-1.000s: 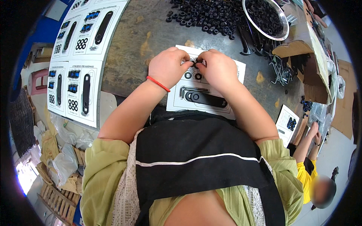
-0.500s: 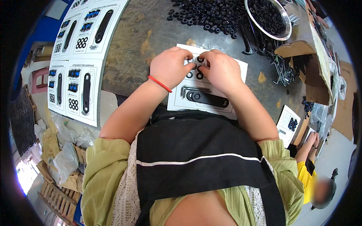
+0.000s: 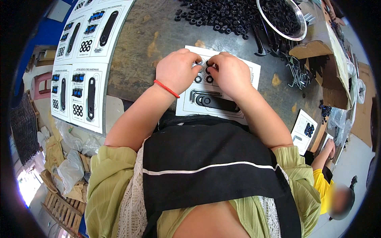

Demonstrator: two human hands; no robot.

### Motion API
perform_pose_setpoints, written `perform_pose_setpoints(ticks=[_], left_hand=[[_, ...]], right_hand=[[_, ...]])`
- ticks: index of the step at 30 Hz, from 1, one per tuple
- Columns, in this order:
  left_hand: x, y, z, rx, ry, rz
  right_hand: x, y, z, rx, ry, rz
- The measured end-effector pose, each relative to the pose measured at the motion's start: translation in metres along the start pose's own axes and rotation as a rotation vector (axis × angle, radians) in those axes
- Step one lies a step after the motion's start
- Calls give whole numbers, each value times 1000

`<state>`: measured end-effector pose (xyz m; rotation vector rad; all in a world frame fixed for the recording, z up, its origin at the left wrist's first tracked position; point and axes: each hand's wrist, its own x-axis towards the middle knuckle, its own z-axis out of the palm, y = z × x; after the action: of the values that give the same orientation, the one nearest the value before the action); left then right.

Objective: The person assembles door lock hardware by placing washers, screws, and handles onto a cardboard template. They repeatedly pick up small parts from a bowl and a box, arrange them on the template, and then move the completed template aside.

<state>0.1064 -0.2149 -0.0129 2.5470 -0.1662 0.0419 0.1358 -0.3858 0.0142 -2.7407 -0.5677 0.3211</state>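
A white printed card (image 3: pixel 183 106) lies on the table in front of me, with both hands over its upper part. My left hand (image 3: pixel 176 68), with a red bracelet at the wrist, curls thumb and fingertips together at the printed circles; what they hold, if anything, is hidden. My right hand (image 3: pixel 231 73) pinches by a black ring (image 3: pixel 207 70), its fingers partly covering it. Two more black rings sit below the fingertips, one a left ring (image 3: pixel 198 79), the other a right ring (image 3: pixel 209 79). Lower on the card rest a flat black wrench (image 3: pixel 218 103) and bent hex keys (image 3: pixel 193 96).
Loose black nuts (image 3: pixel 222 20) are heaped at the far side, beside a metal bowl (image 3: pixel 303 29) of black parts. Hex keys (image 3: pixel 298 75) and a cardboard box (image 3: pixel 337 85) stand right. Packed cards (image 3: pixel 87 67) lie left. A co-worker's hand (image 3: pixel 328 148) works at the right.
Both hands have shifted slightly left over the rings on the card. My right fingertips have moved a little among the rings. The co-worker at the right has moved slightly.
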Motion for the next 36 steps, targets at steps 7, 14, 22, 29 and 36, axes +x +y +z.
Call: perform_pose_setpoints(ticks=[7,14,22,29,36], left_hand=[[3,-5,5,-41,-11,56],[-4,-3,0,-190,130,46],[-38,-11,-5,-181,35,-13],[-34,-7,2,-155,80,20],[-33,-8,5,-177,104,25]], right_hand=[[1,1,3,23,12,-16],[-5,1,3,27,87,-28],[-35,9,3,-5,60,-72],[-31,1,8,-13,42,-65],[-31,1,10,-4,58,-54]])
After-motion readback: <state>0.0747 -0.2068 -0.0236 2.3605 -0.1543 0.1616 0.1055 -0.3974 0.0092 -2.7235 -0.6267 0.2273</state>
